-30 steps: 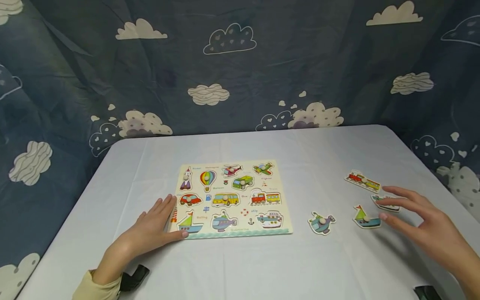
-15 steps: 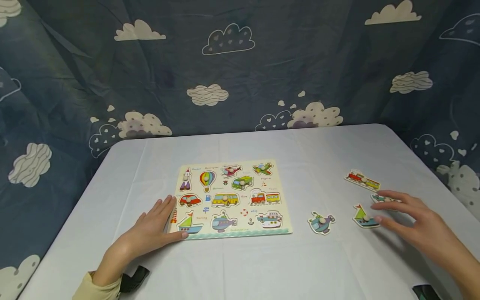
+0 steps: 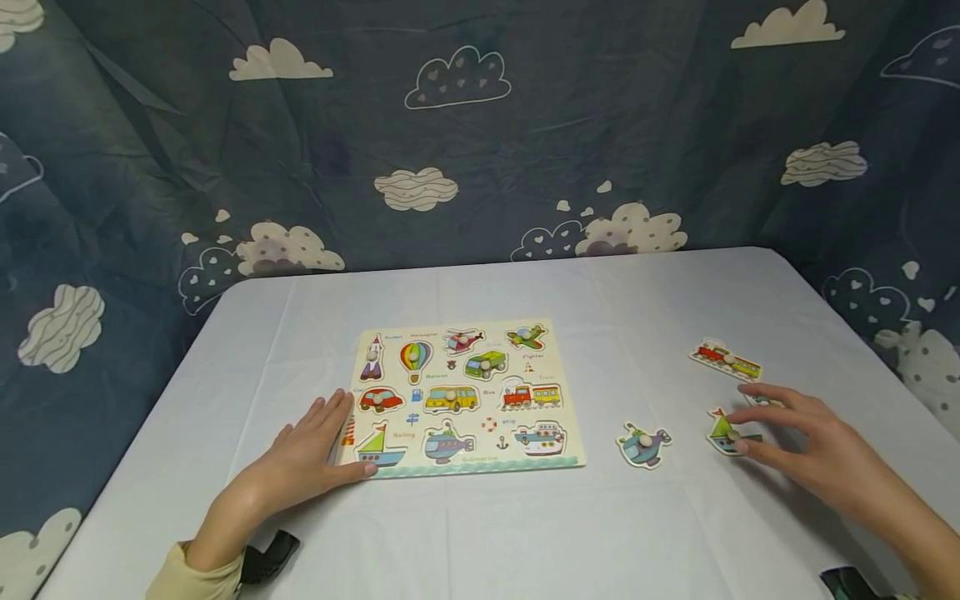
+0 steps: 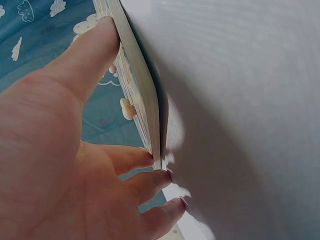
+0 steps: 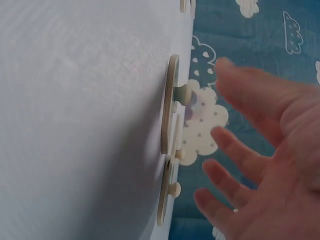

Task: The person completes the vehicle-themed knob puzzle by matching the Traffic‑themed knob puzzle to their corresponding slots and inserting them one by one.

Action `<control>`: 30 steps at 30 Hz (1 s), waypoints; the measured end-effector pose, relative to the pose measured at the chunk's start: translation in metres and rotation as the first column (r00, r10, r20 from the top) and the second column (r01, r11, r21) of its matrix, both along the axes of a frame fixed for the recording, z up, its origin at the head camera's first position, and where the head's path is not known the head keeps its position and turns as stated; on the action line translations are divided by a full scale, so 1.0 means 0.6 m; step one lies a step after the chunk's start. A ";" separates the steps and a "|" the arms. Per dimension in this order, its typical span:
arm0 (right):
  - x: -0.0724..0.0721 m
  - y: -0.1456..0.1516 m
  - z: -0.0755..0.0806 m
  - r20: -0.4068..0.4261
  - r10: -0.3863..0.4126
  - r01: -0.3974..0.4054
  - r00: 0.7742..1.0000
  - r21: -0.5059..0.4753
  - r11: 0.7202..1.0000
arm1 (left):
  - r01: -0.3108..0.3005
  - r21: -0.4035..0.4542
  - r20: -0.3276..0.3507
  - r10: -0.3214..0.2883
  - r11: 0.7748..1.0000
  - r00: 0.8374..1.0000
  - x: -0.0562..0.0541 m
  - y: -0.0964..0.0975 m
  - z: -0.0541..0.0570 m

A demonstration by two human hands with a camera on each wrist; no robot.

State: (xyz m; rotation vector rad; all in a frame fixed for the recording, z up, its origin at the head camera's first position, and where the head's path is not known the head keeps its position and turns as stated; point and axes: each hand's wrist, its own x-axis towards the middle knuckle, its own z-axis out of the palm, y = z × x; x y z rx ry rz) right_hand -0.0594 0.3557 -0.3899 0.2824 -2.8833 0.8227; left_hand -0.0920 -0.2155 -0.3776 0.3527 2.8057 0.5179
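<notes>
A wooden peg puzzle board (image 3: 465,458) with vehicle pictures lies on the white table. Along its left edge rests my left hand (image 3: 292,462), thumb on the lower corner. In the left wrist view, the fingertips (image 4: 172,205) meet the board's side edge (image 4: 150,110). My right hand (image 3: 817,437) hovers with spread fingers over a sailboat piece (image 3: 723,433), partly covering it. The right wrist view shows a gap between that hand (image 5: 260,135) and the knob (image 5: 184,95) of the nearest piece. A ship piece (image 3: 761,401) is mostly hidden under the fingers.
A train piece (image 3: 725,360) lies beyond the right hand. Left of the sailboat sits a submarine piece (image 3: 643,446). A dark cloud-patterned cloth (image 3: 465,142) hangs behind the table (image 3: 480,542).
My right hand has moved a little to the left, from beside the sailboat piece to over it, covering more of the ship piece. The left hand and the board have stayed still.
</notes>
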 end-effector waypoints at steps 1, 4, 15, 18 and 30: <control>-0.002 0.000 0.000 0.001 0.004 -0.004 1.000 0.012 1.000 | 0.001 -0.002 -0.001 -0.001 1.000 1.000 0.000 0.000 0.000; -0.007 0.003 0.000 0.016 0.010 -0.011 1.000 0.044 0.999 | 0.002 -0.003 -0.001 -0.002 1.000 1.000 0.001 0.001 0.000; -0.024 0.012 -0.002 0.141 0.006 -0.020 0.990 0.100 0.995 | -0.007 -0.012 0.004 0.007 1.000 1.000 -0.001 0.002 0.000; -0.026 0.015 -0.003 0.171 -0.001 -0.020 0.985 0.121 0.992 | -0.005 -0.012 0.002 0.005 1.000 1.000 -0.001 0.002 -0.001; -0.033 0.015 -0.004 0.208 -0.001 -0.024 0.978 0.119 0.993 | -0.004 -0.001 -0.002 0.004 1.000 1.000 -0.003 0.000 0.000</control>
